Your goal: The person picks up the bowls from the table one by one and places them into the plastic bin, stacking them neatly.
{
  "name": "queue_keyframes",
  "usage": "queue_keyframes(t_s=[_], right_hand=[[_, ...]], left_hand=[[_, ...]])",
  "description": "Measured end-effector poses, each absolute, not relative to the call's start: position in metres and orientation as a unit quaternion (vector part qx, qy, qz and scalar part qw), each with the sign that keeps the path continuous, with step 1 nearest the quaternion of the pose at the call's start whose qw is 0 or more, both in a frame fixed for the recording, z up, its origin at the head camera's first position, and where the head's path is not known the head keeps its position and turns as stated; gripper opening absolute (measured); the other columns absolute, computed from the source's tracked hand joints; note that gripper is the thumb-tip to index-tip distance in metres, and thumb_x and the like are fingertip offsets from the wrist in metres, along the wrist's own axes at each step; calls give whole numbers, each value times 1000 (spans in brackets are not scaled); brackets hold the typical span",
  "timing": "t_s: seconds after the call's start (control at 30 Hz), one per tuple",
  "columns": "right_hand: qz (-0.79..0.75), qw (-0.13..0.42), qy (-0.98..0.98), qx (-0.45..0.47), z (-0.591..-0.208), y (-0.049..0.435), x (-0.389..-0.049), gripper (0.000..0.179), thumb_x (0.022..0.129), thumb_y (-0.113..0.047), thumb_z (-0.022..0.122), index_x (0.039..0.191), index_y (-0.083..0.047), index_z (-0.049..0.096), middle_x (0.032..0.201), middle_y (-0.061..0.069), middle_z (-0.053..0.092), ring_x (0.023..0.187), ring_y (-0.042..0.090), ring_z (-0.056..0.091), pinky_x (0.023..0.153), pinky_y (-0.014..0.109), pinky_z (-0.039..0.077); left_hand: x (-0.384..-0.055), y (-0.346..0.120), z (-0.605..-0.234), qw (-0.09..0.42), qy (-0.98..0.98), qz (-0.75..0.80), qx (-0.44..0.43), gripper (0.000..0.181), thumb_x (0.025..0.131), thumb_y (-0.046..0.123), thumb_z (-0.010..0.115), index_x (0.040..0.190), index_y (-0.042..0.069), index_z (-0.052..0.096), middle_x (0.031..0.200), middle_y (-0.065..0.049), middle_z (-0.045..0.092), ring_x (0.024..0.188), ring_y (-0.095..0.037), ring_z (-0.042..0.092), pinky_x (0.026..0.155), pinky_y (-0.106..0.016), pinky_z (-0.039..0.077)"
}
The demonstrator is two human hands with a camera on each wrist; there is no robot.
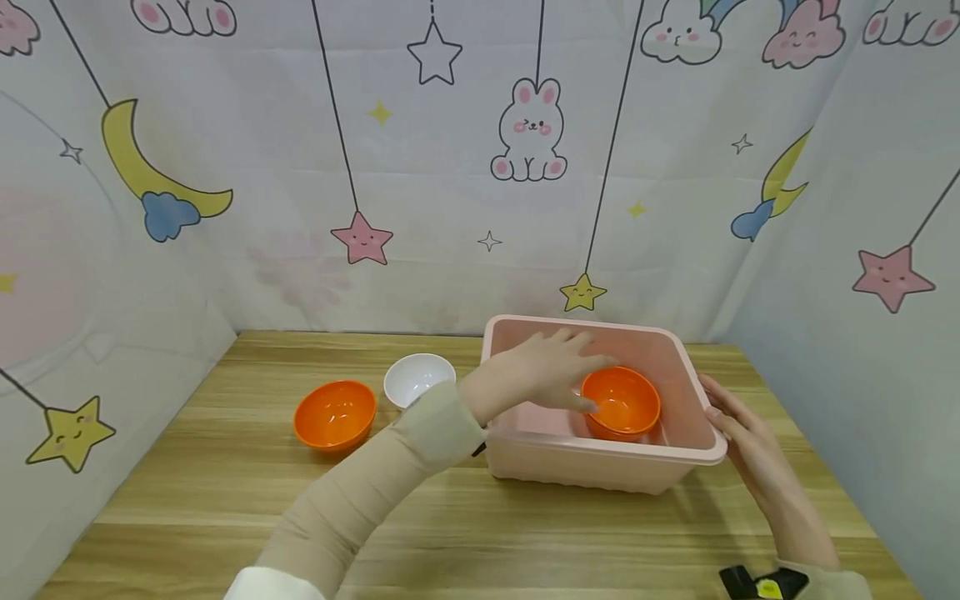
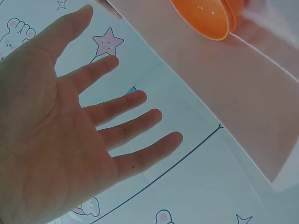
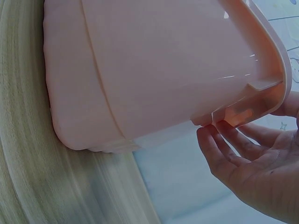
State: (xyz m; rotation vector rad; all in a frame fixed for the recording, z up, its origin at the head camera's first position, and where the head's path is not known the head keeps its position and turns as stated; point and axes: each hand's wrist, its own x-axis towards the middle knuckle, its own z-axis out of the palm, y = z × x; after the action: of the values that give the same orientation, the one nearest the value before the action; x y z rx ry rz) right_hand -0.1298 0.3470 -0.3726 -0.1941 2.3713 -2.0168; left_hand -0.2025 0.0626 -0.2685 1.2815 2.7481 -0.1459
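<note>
Over the pink plastic bin (image 1: 585,465), my left hand (image 1: 542,368) is held with its fingers spread and nothing in its grasp. Its palm and separated fingers also show in the left wrist view. Inside the bin, toward its right side, sits an orange bowl (image 1: 624,400); a second orange rim against it in the left wrist view suggests a stack. My right hand (image 1: 756,450) grips the bin's right rim. From the right wrist view, the fingertips (image 3: 204,133) curl up under the rim, and the thumb is mostly hidden.
Left of the bin, another orange bowl (image 1: 335,417) stands upright on the wooden table (image 1: 187,508). A white bowl (image 1: 414,377) is behind it to the right, partly covered by my left sleeve. Printed cloth walls (image 1: 435,167) enclose the back and sides.
</note>
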Motion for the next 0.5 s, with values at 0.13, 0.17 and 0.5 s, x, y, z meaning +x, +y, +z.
queue_keyframes(t_s=[0.13,0.17,0.5], right_hand=[[-650,8,757,-70,-373,347,-130,52,98,-21,38,146,-15,19,144,-15,30,112,-19,40,84,5,40],[-651,7,756,-71,-373,347,-130,52,98,-21,38,146,-15,19,144,-14,30,112,-18,41,84,6,41],[-648,8,759,-66,-373,347,-130,53,98,-21,39,146,-15,19,146,-13,28,112,-19,39,84,5,39]], left_hand=[[-202,57,-271,47,904,-32,424,63,84,54,54,140,39,28,148,1,27,137,-21,26,107,-50,32],[-203,55,-272,46,904,-29,424,64,84,54,54,140,38,28,148,0,27,136,-22,26,107,-50,31],[-206,44,-281,27,904,-22,426,62,85,54,51,140,38,29,148,0,28,136,-23,27,106,-53,31]])
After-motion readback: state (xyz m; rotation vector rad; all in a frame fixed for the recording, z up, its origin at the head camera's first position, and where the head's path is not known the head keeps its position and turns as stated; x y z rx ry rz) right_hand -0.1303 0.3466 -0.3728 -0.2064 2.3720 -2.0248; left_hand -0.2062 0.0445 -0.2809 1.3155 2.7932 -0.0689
